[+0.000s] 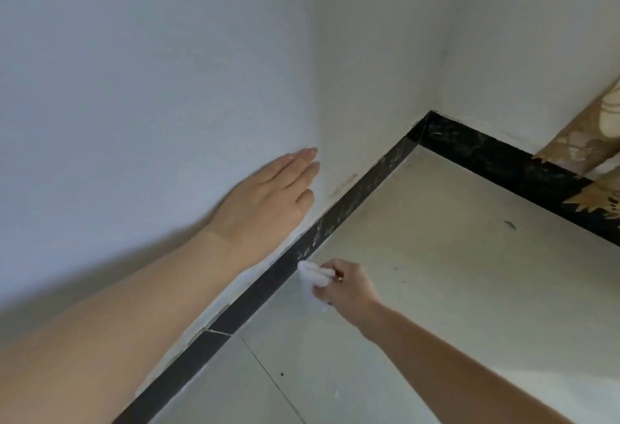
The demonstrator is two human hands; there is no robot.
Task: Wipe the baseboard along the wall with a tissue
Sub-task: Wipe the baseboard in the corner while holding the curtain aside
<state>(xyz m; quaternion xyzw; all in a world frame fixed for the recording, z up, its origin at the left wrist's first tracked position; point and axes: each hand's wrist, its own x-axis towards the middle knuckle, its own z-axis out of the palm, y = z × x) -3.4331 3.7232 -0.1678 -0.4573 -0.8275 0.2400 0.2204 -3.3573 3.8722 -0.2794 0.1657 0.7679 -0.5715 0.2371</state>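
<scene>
A black baseboard (362,189) runs diagonally along the foot of the white wall (151,71) and turns at a corner at the upper right. Pale specks and smears mark it beyond the tissue. My right hand (345,286) grips a crumpled white tissue (313,272) and holds it against the baseboard near the middle of the view. My left hand (268,199) lies flat on the wall just above the baseboard, fingers straight and together.
The floor (453,272) is pale grey tile with a few dark specks and a grout line at the bottom. A patterned beige curtain or fabric (593,152) hangs over the far baseboard at the right edge. A crack crosses the baseboard lower left.
</scene>
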